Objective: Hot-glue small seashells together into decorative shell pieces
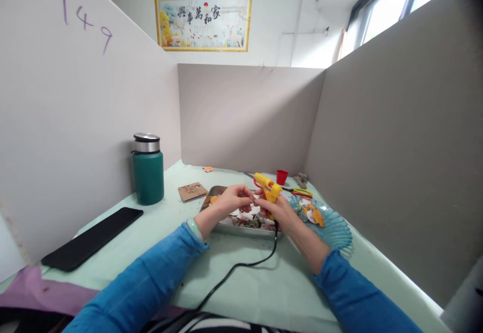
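Note:
My right hand [279,211] is wrapped round a yellow hot glue gun [267,186], whose black cord runs down toward me. Close beside it, my left hand [237,197] is closed in a pinch, its fingertips meeting those of my right hand. What the left fingertips hold, if anything, is too small to make out. Both hands are above a metal tray [236,231] with small shell-like and whitish pieces in it. To the right, a blue glass plate [337,227] bears orange and white pieces, partly hidden by my right wrist.
A green bottle [148,177] and a long black object [94,236] stand and lie at left. Behind the tray are a brown square board [192,191], a red cup [282,176] and yellow-handled scissors [302,192]. Grey partitions [249,116] enclose the table.

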The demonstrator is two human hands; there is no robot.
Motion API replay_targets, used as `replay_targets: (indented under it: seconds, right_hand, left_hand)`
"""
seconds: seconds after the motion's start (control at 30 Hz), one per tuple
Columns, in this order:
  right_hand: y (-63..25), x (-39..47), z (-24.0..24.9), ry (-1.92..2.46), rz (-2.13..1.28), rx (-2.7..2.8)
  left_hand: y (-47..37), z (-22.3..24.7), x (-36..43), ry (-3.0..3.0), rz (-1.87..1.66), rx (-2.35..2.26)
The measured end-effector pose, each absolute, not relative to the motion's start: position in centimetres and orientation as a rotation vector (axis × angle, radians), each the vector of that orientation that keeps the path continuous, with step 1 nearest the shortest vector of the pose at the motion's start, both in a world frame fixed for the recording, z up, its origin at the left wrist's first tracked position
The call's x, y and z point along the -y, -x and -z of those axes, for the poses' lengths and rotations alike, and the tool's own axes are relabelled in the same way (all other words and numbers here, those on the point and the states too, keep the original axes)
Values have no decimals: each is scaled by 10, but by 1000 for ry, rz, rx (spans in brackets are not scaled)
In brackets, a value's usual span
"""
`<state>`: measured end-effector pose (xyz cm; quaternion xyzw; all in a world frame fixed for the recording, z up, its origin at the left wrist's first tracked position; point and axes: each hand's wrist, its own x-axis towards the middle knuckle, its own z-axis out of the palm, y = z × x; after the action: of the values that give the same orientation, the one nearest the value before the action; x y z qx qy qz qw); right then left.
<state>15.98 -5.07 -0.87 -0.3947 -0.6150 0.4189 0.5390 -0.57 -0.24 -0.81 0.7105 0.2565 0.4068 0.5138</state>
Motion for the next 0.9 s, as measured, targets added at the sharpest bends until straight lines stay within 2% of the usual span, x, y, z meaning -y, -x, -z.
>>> replay_targets:
  seconds: [0.23,0.57,0.9]
  right_hand:
    - [-159,52,7,973,-987,1420]
    - [-162,46,14,961,-926,1440]
    - [-162,42,12,1003,-814,1531]
  left_hand:
    - [11,3,7,-1695,-811,-630]
    - [9,9,1,-1703,-908,-682]
    - [13,3,5,-1617,-761,-682]
